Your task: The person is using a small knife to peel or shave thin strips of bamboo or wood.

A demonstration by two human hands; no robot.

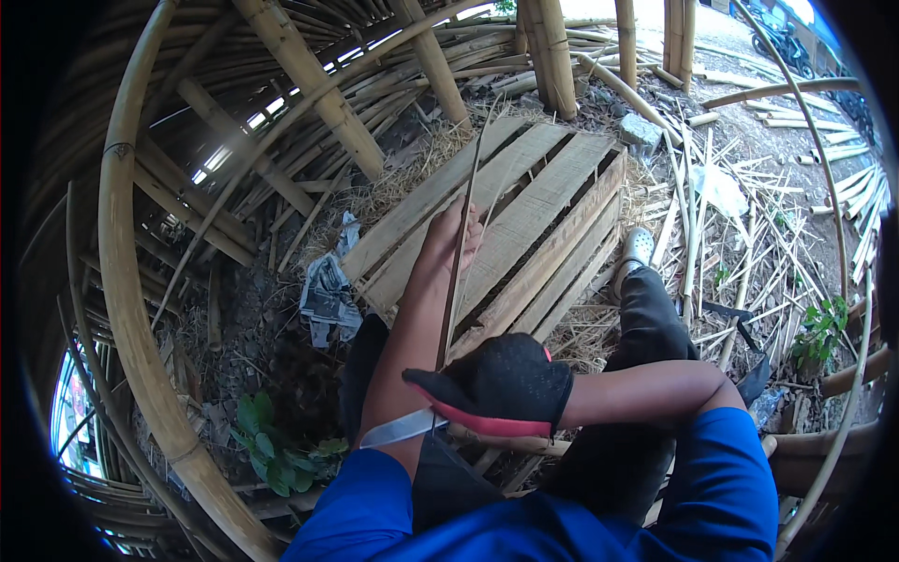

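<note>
My bare left hand is closed around a long thin bamboo strip, which slants from above the wooden crate down toward my body. Nearer to me, my right hand wears a black glove with a red edge. It is closed on a knife, whose pale blade juts out to the left over my left forearm. The handle is hidden inside the glove. The strip's lower part passes beside the gloved thumb and crosses near the blade. Below both hands lies the slatted wooden crate.
Bamboo poles and a woven bamboo structure curve around the left and back. Split bamboo pieces cover the ground at right, near a white plastic bag. Crumpled newspaper lies left of the crate. A green plant grows at lower left.
</note>
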